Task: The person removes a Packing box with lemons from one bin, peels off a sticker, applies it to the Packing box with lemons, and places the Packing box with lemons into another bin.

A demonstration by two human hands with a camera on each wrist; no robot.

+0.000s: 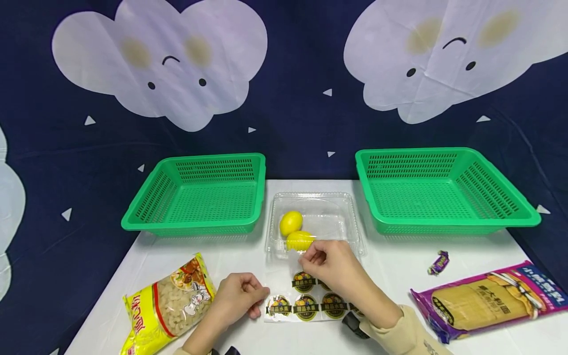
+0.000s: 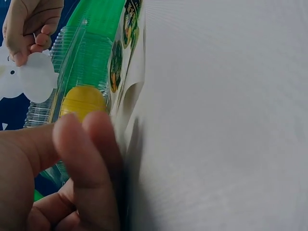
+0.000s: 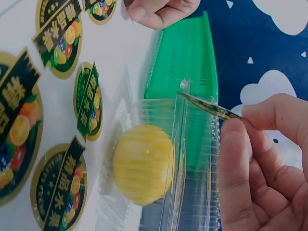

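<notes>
My right hand (image 1: pixel 330 261) pinches a round fruit sticker (image 3: pixel 210 106) between thumb and fingers, at the front edge of a clear plastic box (image 1: pixel 330 224). The sticker's white back faces the left wrist view. Two yellow lemons (image 1: pixel 291 223) lie in the left part of the box. In front of it, a sheet of stickers (image 1: pixel 305 307) lies flat, with several round black-and-gold labels bearing fruit pictures. My left hand (image 1: pixel 239 298) rests at the sheet's left edge, fingers loosely bent, with nothing visible between them. The right forearm hides some labels.
Green baskets stand at the back left (image 1: pixel 213 197) and back right (image 1: pixel 421 197). A yellow bag of pasta (image 1: pixel 170 305) lies by the left forearm. To the right are a purple pack of noodles (image 1: pixel 492 301) and a small purple wrapped candy (image 1: pixel 439 263). A dark cloth (image 1: pixel 306 143) hangs behind.
</notes>
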